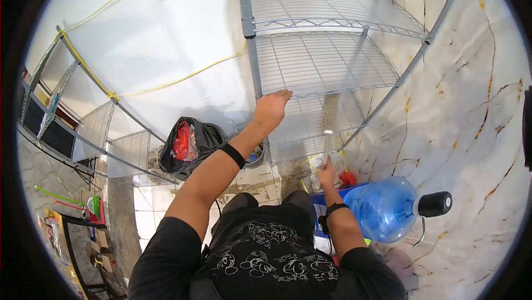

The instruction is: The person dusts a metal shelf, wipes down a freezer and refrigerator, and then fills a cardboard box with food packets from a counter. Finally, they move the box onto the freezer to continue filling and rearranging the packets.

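Note:
My left hand (270, 111) is at the front left of the grey wire shelf rack (327, 61), its fingers bent over the front edge of a middle shelf beside the left post. Lower and to the right, my right hand (327, 173) is closed round a slim, pale, upright object (327, 146) with a white top, which looks like a clear tube or handle. It is in front of the lowest visible shelf. Clear plastic-looking sheets cover the wire shelves.
A large blue water bottle (388, 209) with a black pump (435, 204) lies at the right. A black-lined bin (208, 139) stands by the wall. Another wire rack (127, 156) is at the left, with a yellow cord (183, 80) running between the racks.

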The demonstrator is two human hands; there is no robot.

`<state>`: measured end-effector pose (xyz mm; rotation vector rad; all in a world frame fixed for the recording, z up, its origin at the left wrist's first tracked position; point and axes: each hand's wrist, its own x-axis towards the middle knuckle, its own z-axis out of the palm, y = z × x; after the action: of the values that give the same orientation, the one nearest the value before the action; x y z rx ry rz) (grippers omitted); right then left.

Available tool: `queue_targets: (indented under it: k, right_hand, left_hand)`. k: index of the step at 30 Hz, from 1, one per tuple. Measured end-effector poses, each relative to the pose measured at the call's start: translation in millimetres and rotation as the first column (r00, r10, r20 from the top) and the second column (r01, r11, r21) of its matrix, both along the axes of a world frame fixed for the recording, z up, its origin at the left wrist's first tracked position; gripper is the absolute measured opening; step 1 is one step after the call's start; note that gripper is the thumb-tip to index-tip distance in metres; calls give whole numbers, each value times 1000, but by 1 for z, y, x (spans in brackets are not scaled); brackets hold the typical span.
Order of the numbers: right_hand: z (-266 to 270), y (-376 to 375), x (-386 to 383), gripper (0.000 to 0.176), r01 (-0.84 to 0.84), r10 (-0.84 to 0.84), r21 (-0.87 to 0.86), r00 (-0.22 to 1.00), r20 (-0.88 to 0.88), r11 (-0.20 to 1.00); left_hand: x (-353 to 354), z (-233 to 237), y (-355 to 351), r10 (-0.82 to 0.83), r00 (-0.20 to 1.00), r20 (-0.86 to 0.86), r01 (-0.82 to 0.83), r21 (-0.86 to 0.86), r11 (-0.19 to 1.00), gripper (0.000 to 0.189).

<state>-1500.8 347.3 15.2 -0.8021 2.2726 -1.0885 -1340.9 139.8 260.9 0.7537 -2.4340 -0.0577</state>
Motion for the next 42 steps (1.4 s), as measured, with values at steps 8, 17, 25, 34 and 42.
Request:
queue_targets:
  k: [8,17,25,34,42]
  right_hand:
    - [-22,9,9,47,-430,502,-384,858,107,817]
    - [-41,20,-79,50,101,-139,-183,968,-210,978]
    - [-40,19,13,51,-360,358,-80,933,-47,929]
    - [11,62,-23,49,-301,341,-250,930,139,920]
    - [-17,91,-24,48,149,-150,-182,989,9,972]
  left_hand:
    - [-1,15,4,26,995,97,-33,79,996,44]
    - [0,13,6,12,998,55,-15,50,999,39]
    - [-1,12,3,1,999,41,-4,65,998,46]
    - [-2,23,6,56,966,253,-102,172,980,42]
    - [-1,14,-1,0,985,174,-25,142,990,48]
